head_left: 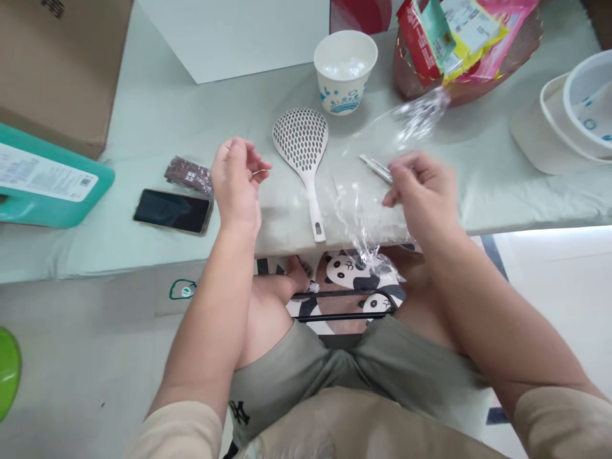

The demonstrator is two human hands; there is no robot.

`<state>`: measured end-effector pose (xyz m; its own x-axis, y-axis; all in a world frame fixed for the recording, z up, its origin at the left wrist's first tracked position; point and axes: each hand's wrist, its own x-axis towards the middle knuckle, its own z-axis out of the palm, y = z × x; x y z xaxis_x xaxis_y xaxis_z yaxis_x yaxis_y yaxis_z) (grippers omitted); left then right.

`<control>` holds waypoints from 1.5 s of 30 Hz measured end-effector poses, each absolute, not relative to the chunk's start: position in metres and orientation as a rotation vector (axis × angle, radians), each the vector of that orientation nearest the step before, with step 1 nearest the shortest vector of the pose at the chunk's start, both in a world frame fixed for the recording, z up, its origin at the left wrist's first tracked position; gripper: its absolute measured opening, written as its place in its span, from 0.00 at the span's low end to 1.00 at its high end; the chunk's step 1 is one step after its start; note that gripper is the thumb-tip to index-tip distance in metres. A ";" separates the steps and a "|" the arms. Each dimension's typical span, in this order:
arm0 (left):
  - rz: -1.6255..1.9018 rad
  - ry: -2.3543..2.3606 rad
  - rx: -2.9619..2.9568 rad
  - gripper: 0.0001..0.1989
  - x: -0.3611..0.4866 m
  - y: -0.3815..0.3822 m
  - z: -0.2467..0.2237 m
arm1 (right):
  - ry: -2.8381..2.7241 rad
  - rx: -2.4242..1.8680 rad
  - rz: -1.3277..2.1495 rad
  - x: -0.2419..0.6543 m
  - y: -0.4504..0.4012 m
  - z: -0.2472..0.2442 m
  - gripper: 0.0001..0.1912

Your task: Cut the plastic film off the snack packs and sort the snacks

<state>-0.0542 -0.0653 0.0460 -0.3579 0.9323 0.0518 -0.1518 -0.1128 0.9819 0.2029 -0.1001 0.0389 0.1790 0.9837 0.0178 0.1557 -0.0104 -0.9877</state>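
My left hand [239,182] hovers over the table between the phone and the skimmer, its fingers loosely curled and apart, with nothing visible in them. Slightly blurred, my right hand [421,191] is closed in a pinch at the clear plastic wrapper [356,210], which hangs over the table's front edge. A thin whitish strip [375,167] reaches from the right fingertips toward the skimmer. The white slotted skimmer [301,137] lies flat between my hands, handle toward me. Behind it stands a white paper cup [345,70] with blue print.
On the left are a black phone [172,210], a brown packet [186,173], a teal container [52,175] and a cardboard box [62,70]. A pinkish bowl [459,92] of colourful packets and white tubs [549,127] stand at right. A white panel [239,38] is behind.
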 end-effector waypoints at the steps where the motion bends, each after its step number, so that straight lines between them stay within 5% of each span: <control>1: 1.559 1.287 0.899 0.17 -0.054 -0.065 0.045 | -1.044 -1.380 1.010 0.206 -0.096 0.036 0.13; 7: 1.042 1.123 0.903 0.32 -0.031 -0.088 0.047 | -0.817 -1.233 1.103 0.209 -0.085 0.025 0.19; 11: 0.859 1.163 0.975 0.23 -0.020 -0.092 0.050 | -0.816 -1.225 1.101 0.203 -0.087 0.026 0.18; 13: 0.883 1.260 0.982 0.17 -0.022 -0.088 0.051 | -0.808 -1.250 1.089 0.203 -0.088 0.028 0.18; 19: 0.908 1.285 0.979 0.23 -0.031 -0.085 0.050 | -0.919 -1.358 1.102 0.203 -0.091 0.027 0.21; 25: 0.885 1.333 1.155 0.11 -0.025 -0.088 0.047 | -0.954 -1.337 1.164 0.195 -0.096 0.027 0.20; 45: 1.210 1.370 0.996 0.11 -0.047 -0.076 0.045 | -0.792 -1.323 1.141 0.210 -0.091 0.026 0.21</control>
